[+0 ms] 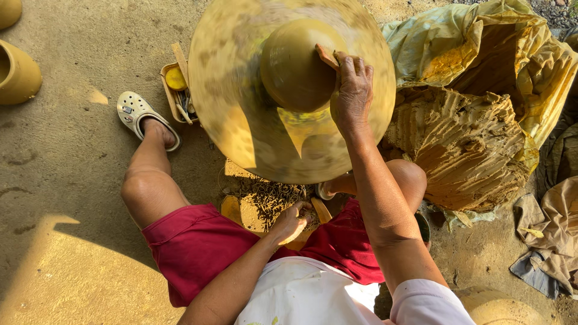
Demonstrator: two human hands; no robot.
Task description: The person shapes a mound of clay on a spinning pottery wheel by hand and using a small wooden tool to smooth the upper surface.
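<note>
Right hand (pixel 352 90) presses a wooden tool (pixel 327 57) against the clay pot (pixel 295 66); left hand (pixel 290 222) hangs below the wheel (pixel 241 120).

head view, straight down (close) over wheel (pixel 292 90)

**Open ground left of the wheel, crowded right**

Left of the spinning wheel (pixel 241 120), the dirt floor (pixel 72 150) lies open beyond the small tool tray (pixel 176 90) touching its rim. Right of the wheel, the ridged clay heap (pixel 469 150) on yellow sheeting (pixel 512 54) blocks passage. Below the wheel, knees and a scrap pile (pixel 271 198) narrow the gap.
</note>
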